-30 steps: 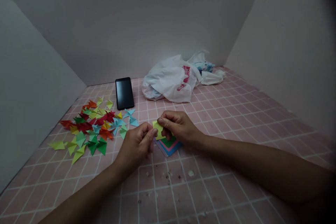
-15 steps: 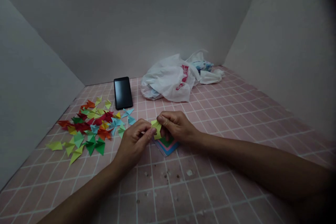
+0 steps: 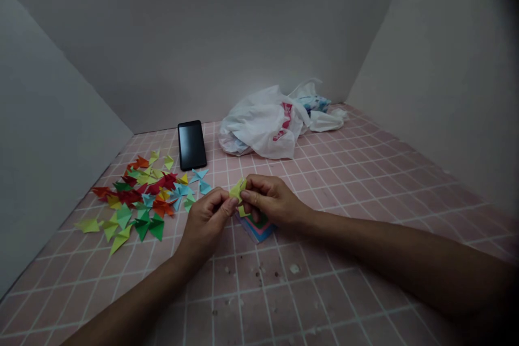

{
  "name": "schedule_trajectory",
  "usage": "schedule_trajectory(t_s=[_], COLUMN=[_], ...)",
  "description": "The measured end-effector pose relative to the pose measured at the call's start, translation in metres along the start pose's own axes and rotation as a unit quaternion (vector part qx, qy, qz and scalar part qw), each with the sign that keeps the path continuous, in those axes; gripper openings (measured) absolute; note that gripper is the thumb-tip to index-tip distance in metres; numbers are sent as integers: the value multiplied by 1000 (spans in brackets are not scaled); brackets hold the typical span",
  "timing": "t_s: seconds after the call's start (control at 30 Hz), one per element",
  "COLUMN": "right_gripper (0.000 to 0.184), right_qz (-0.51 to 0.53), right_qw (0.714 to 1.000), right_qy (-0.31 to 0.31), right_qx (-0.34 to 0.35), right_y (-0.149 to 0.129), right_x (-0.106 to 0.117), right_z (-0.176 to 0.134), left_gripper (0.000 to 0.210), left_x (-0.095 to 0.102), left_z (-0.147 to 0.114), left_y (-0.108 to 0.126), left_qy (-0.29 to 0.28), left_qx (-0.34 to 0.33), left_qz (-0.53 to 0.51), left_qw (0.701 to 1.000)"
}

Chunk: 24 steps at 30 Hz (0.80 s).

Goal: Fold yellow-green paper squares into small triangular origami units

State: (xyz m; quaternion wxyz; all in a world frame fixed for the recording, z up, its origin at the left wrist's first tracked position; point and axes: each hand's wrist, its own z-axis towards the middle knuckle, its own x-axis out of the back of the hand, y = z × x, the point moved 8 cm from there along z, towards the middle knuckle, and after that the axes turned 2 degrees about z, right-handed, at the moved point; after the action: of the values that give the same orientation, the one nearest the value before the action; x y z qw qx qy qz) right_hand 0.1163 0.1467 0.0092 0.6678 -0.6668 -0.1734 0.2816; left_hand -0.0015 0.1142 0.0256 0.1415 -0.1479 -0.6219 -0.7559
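Between both hands is a small folded piece of yellow origami paper [image 3: 237, 190], held just above the table. My left hand [image 3: 211, 215] pinches its left side between thumb and fingers. My right hand [image 3: 270, 198] grips its right edge, thumb on the near face. Beneath the right hand lies a stack of coloured paper squares [image 3: 260, 233], with green, pink and blue edges showing; the hand and the yellow paper hide part of it. Left of my left hand, several folded paper cranes [image 3: 141, 221] in green, yellow, red, orange and light blue lie in a loose heap.
A black phone [image 3: 192, 145] lies behind the paper cranes. Toward the back wall sits a crumpled white plastic bag [image 3: 263, 124] with red print, and a blue-and-white packet [image 3: 314, 102] beside it. Pink tiled cloth [image 3: 365, 173] covers the table; walls stand on the left, back and right.
The yellow paper has been turned and folded up more, its shape now pointed at the top. My right hand's thumb has shifted down. The view has moved very slightly.
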Motion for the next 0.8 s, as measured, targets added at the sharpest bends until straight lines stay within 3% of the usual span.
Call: schedule_trajectory(t_s=[0.13,0.3,0.5,0.8], right_gripper=[25,26,17,16], right_qz=[-19,-8,34,60], right_qw=[1000,1000,999,998], right_qy=[0,7,-1,-4], right_qx=[0,15,8,-2], right_y=[0,2,5,8], right_x=[3,6,6,5], right_z=[2,5,6,7], left_gripper=[19,22,25,23], left_x=[2,8,3,4], left_z=[1,1,0,-1], left_y=[-10,-15,-23,-20], left_qy=[26,87,81,87], left_qx=[48,72,112,105], left_qz=[-94,-185,-249,-252], left_qw=[994,976,959,958])
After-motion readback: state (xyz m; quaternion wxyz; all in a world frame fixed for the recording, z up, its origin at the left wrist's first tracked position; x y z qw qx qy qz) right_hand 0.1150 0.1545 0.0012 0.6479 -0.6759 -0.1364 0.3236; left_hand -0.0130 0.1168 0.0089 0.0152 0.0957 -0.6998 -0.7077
